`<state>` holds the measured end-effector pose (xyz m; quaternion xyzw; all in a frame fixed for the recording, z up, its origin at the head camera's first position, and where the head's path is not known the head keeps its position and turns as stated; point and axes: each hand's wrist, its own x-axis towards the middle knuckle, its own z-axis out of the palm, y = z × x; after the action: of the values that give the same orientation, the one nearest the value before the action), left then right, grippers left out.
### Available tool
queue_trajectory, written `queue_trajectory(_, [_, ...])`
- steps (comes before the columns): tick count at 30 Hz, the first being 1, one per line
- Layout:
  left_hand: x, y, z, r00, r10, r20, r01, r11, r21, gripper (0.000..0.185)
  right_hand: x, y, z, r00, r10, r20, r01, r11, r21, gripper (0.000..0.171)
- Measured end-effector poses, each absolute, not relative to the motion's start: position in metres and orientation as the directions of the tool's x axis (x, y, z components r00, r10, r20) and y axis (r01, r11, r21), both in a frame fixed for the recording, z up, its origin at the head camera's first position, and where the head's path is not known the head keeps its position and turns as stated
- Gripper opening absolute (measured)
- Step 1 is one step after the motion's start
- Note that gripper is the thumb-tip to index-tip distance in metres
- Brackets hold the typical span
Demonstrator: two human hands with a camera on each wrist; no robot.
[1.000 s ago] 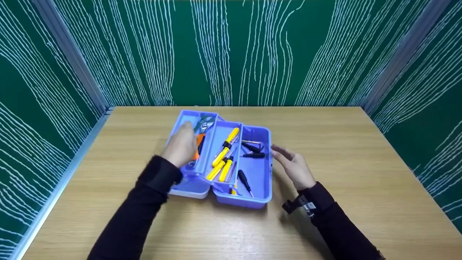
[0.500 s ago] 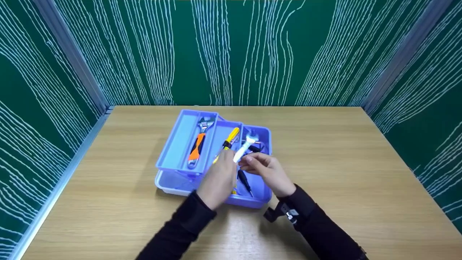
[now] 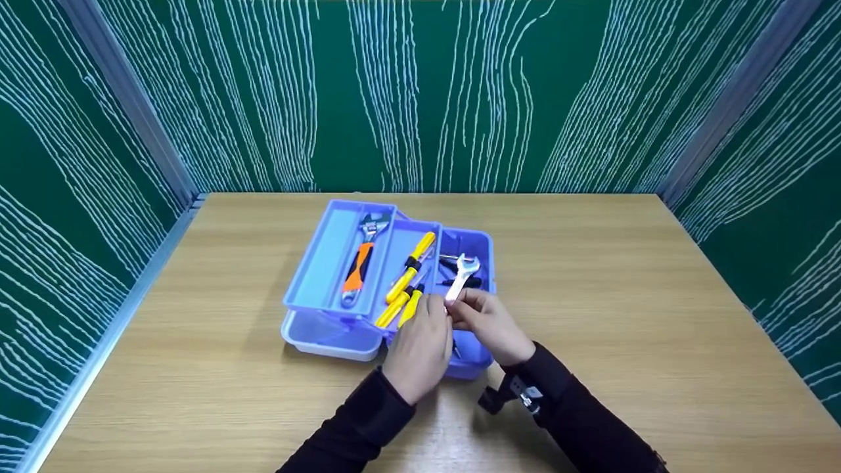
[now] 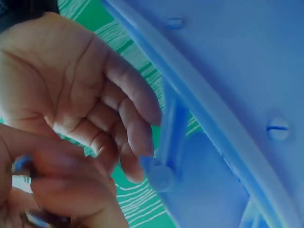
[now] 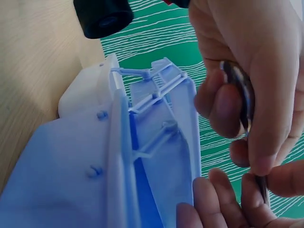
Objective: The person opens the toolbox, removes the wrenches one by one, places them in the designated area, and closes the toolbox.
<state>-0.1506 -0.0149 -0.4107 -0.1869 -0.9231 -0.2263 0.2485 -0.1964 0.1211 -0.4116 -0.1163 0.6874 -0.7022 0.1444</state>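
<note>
The head camera looks forward and down from above the table (image 3: 624, 295), taking in the whole blue toolbox (image 3: 332, 259). Each wrist camera sits very close, low beside the toolbox wall, looking up past fingers; all three share it.

The head view is bright and evenly lit from above, and the wooden counter (image 3: 591, 295) shows a faint pale sheen without harsh glare. Soft, short shadows lie under the blue toolbox (image 3: 328, 328) and beneath the sleeves. The picture is sharp in the middle, and the wall rails lean outward toward the edges. Both wrist views are soft and out of focus at close range; the left one carries a heavy blue cast.
</note>
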Motion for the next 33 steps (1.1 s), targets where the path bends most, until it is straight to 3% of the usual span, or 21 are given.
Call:
queue_trajectory(8, [-0.153,-0.043,-0.393,-0.837,0.258,0.483,0.492,0.741,0.457,0.016,-0.203,0.139,-0.404,-0.942,-0.330,-0.059,0.075,-0.035,-0.997,0.014])
queue_trajectory(17, [-0.173,-0.113,-0.373,-0.797,0.128,0.590,0.473,0.740,0.479,0.028,-0.217,0.190,-0.399,-0.984,-0.169,-0.063,0.066,-0.014,-0.998,0.016])
queue_trajectory(25, [-0.193,-0.171,-0.363,-0.963,-0.073,0.258,0.116,0.754,0.647,0.055,-0.232,0.233,-0.400,-0.995,-0.090,-0.052,0.040,0.131,-0.991,0.019])
queue_trajectory(33, [-0.211,-0.197,-0.389,-0.988,-0.068,0.139,0.059,0.665,0.744,0.055,-0.243,0.262,-0.410,-0.995,-0.058,-0.078,0.055,0.320,-0.946,0.021])
